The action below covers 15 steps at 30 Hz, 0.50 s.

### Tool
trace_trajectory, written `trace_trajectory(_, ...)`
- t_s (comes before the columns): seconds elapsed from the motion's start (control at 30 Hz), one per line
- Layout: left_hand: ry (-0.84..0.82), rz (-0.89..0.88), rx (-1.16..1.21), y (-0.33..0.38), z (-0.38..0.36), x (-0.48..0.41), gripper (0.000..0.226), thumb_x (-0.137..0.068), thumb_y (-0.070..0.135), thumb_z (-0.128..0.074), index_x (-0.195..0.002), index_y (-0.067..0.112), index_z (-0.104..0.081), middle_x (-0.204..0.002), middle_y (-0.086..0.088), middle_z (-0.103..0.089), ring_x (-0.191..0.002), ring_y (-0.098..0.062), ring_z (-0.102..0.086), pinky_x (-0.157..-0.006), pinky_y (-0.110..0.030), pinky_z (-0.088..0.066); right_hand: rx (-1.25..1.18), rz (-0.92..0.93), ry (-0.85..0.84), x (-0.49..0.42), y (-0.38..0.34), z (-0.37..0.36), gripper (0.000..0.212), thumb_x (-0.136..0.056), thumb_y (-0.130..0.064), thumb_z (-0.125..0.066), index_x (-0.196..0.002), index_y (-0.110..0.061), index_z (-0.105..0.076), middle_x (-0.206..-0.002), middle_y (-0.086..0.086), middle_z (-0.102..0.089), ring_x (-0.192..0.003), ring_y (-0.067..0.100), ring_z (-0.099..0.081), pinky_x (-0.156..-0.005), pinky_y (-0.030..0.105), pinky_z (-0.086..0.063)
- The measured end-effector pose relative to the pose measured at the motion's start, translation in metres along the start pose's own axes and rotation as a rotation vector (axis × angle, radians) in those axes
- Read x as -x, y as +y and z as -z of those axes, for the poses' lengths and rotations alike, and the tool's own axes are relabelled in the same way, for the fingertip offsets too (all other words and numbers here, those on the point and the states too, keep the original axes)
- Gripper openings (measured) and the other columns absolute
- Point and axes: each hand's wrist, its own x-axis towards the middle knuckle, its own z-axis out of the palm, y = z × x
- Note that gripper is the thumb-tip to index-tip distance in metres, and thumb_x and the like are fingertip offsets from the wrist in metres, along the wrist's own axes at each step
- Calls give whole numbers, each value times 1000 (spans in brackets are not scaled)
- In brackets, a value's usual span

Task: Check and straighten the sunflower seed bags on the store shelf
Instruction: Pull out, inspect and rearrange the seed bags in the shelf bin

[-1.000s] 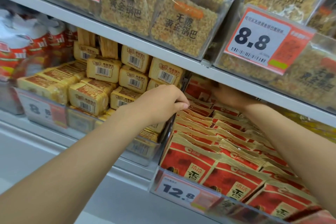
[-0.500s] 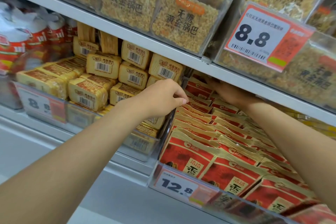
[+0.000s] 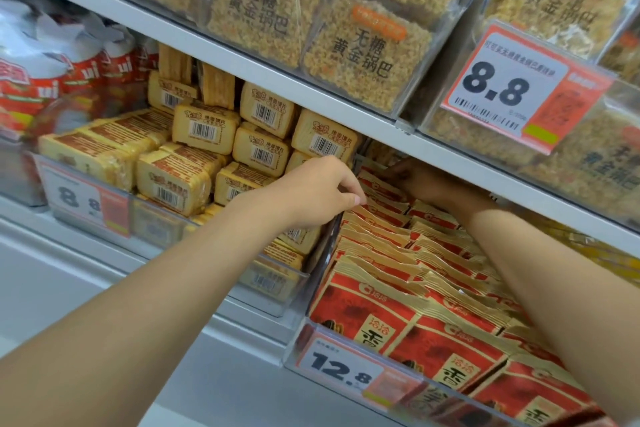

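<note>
Red and gold sunflower seed bags (image 3: 398,274) stand in several rows in a clear bin on the lower shelf, at right of centre. My left hand (image 3: 322,194) reaches over the bin's left edge, with its fingertips curled down onto the tops of bags in the back rows. My right hand (image 3: 420,180) is deep under the upper shelf, in shadow, resting on the rearmost bags. Whether either hand actually pinches a bag is hidden.
Yellow wrapped snack packs (image 3: 194,163) fill the bin to the left. Clear boxes of golden rice crust (image 3: 360,55) sit on the shelf above, its edge (image 3: 346,107) low over my hands. A 12.8 price tag (image 3: 341,371) fronts the seed bin.
The view has shifted slightly; both hands stay at the back rows, the left fingertips dipping a little lower onto the bag tops.
</note>
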Motion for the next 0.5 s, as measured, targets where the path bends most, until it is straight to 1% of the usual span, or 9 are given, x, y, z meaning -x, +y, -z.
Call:
trace_trajectory(0.03,2,-4,-1,0,0,0,23,-100,22,-55,-114,22,-73,-134,3,-61,-110,-8,-57,-88,-21,-41,39,-54,6,-2,5,1,28,-99,7,-41,-121,14,-57,-104,28,-65,-59,-12,-58,-59,2,-39)
trace_trajectory(0.07,2,-7,-1,-1,0,0,22,-101,22,-55,-113,22,-73,-134,4,-61,-103,-5,-57,-85,-20,-41,26,-103,-8,1,4,2,27,-99,3,-43,-119,9,-61,-106,24,-66,-62,-6,-59,-59,2,-39)
trace_trajectory(0.13,-1,-9,-3,-1,0,0,22,-100,20,-55,-112,22,-73,-133,4,-62,-99,-4,-58,-83,-17,-42,-1,-119,-21,6,0,6,27,-101,-6,-44,-122,0,-61,-117,17,-64,-84,5,-60,-66,1,-41)
trace_trajectory(0.2,0,-12,-2,-2,1,-1,21,-99,18,-58,-112,23,-74,-131,3,-63,-114,-10,-58,-89,-20,-39,12,-116,-4,9,0,8,32,-104,-16,-43,-131,-4,-54,-128,11,-59,-114,20,-57,-91,12,-44)
trace_trajectory(0.23,1,-13,0,-3,1,-2,21,-98,18,-59,-112,23,-74,-130,3,-64,-118,-11,-57,-91,-21,-39,11,-114,32,10,3,9,34,-104,-21,-42,-134,-7,-53,-131,7,-58,-121,21,-55,-100,21,-42)
trace_trajectory(0.27,3,-16,0,-3,1,-1,21,-97,17,-60,-112,24,-74,-128,3,-65,-117,-11,-57,-91,-22,-39,7,-102,80,13,4,10,32,-104,-23,-43,-131,-10,-55,-125,2,-60,-116,17,-57,-100,21,-41)
trace_trajectory(0.33,12,-21,-9,-4,-1,-2,19,-96,18,-62,-109,25,-74,-123,4,-67,-113,-10,-58,-91,-23,-42,25,-55,142,25,3,12,20,-101,-23,-50,-116,-15,-61,-101,-11,-60,-90,2,-57,-79,5,-41)
trace_trajectory(0.37,21,-20,-14,-4,-1,-3,19,-95,18,-63,-108,26,-75,-119,5,-68,-110,-9,-60,-91,-24,-45,56,-32,158,32,1,13,13,-99,-24,-54,-109,-19,-61,-94,-15,-58,-83,-3,-53,-71,3,-39)
trace_trajectory(0.5,86,-27,-95,-1,-3,-6,15,-94,22,-66,-103,28,-76,-107,8,-70,-92,-5,-62,-84,-29,-53,163,-49,3,49,0,15,17,-88,-40,-68,-102,-30,-66,-104,-16,-59,-96,1,-53,-79,14,-37)
